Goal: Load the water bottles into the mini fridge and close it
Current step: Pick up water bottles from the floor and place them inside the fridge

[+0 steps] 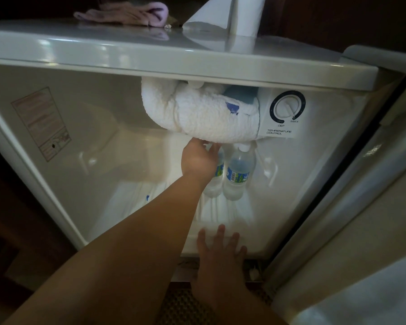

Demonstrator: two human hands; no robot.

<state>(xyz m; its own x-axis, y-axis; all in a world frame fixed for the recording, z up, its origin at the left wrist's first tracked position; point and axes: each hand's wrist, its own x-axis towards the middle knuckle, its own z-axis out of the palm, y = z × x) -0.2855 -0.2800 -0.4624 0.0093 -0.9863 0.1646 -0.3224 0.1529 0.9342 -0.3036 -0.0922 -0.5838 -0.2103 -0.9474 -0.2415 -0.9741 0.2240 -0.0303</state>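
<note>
The mini fridge (174,57) stands open, its white inside lit. Two clear water bottles with blue-green labels stand side by side at the back of the floor. My left hand (198,160) reaches deep in and grips the left water bottle (218,172) around its upper part, hiding the cap. The right water bottle (238,171) stands touching it, white cap just under the frost. My right hand (220,247) rests with fingers spread on the fridge's lower front lip.
A thick lump of white frost (197,113) hangs from the freezer box right above the bottles. The temperature dial (287,106) sits beside it. The fridge door (361,219) swings open at right. A pink cloth (127,12) and a paper towel roll (239,15) lie on top.
</note>
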